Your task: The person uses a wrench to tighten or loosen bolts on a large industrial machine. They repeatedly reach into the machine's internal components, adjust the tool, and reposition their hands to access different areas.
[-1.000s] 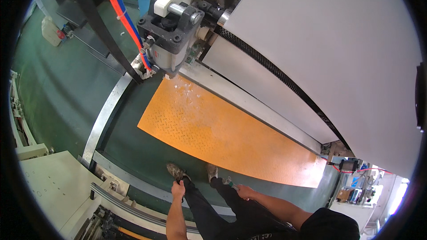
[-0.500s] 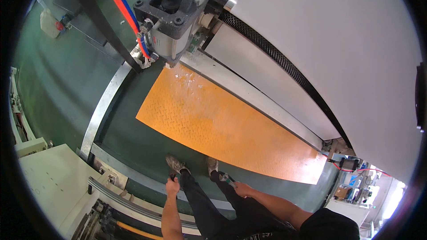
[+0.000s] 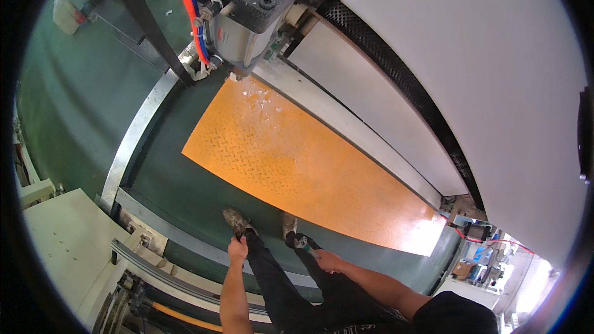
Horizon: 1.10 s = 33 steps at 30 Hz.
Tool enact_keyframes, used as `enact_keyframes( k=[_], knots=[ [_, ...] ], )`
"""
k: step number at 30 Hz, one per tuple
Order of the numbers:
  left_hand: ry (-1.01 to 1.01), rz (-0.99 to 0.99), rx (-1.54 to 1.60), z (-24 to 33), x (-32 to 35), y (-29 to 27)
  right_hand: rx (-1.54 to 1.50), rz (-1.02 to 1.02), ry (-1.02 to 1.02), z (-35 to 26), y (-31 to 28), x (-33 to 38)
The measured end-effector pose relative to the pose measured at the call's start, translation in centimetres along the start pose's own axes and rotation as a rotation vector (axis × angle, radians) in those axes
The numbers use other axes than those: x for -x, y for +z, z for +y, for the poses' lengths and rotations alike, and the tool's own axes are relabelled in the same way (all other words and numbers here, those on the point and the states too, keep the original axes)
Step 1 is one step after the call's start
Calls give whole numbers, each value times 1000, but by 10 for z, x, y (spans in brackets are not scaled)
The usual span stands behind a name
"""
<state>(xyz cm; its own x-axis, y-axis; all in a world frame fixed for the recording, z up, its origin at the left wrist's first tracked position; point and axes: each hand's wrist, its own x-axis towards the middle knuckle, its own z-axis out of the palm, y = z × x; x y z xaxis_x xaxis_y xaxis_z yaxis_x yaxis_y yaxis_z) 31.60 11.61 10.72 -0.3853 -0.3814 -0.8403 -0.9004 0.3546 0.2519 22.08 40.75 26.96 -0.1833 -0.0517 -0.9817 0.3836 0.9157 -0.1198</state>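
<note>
My left hand hangs low by my left leg, its fingers curled into a fist with nothing visible in it. My right hand grips a dark metal wrench-like tool that points toward my shoes. I stand on a green floor at the near edge of an orange tread-pattern plate. Beyond the plate runs a large machine with a wide white sheet over a roller.
A grey machine head with red and blue hoses hangs over the plate's far left corner, with white chips scattered below it. A curved metal rail borders the floor at left. A cream cabinet stands at lower left.
The view has shifted, so the machine head sits higher in the picture and the orange plate lies more central. Both hands stay low by my legs, the right one still on the tool.
</note>
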Motion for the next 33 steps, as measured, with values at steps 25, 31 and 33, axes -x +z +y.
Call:
enact_keyframes(
  k=[25,31,33],
  knots=[
    [-80,-104,-54,-18,-3,-1,-26,-57,89,-17,17,-11],
    [-65,-83,-50,-11,-2,1,-3,-53,36,-25,16,-8],
    [-64,-90,-50,-9,-3,1,-5,-62,38,-26,15,-8]
  ],
)
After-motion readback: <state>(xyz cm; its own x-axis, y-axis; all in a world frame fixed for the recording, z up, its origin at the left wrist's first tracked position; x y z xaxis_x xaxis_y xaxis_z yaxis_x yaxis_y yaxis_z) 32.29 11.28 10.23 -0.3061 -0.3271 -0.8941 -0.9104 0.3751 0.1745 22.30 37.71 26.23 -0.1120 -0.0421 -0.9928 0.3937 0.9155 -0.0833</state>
